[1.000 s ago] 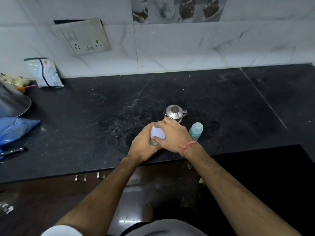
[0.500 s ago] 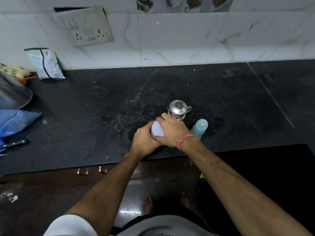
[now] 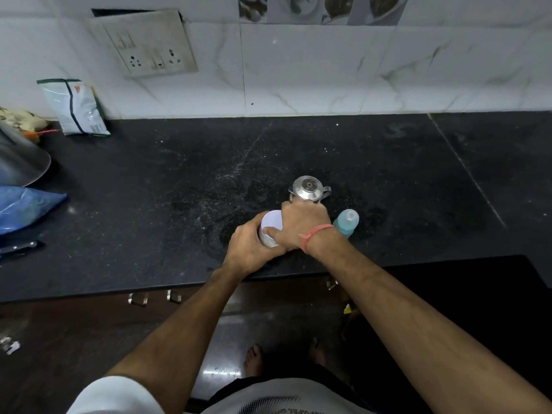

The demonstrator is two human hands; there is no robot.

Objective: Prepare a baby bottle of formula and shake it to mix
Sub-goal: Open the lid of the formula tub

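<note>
Hands are meeting on a white-lidded tin (image 3: 270, 227) standing near the front edge of the black counter (image 3: 149, 204). Left hand (image 3: 249, 252) is curling its fingers around the tin's side; right hand (image 3: 301, 227) is gripping the lid from above, thumb on its near rim. Baby bottle (image 3: 346, 221) is standing just right of them, steel pot (image 3: 309, 189) just beyond.

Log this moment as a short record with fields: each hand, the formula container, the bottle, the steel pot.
left hand: grips the side of the white-lidded tin
right hand: curled over the tin's lid
tin: upright, near the counter front edge
baby bottle: blue, cap on, right of the hands, untouched
steel pot: lidded, just behind the hands
</note>
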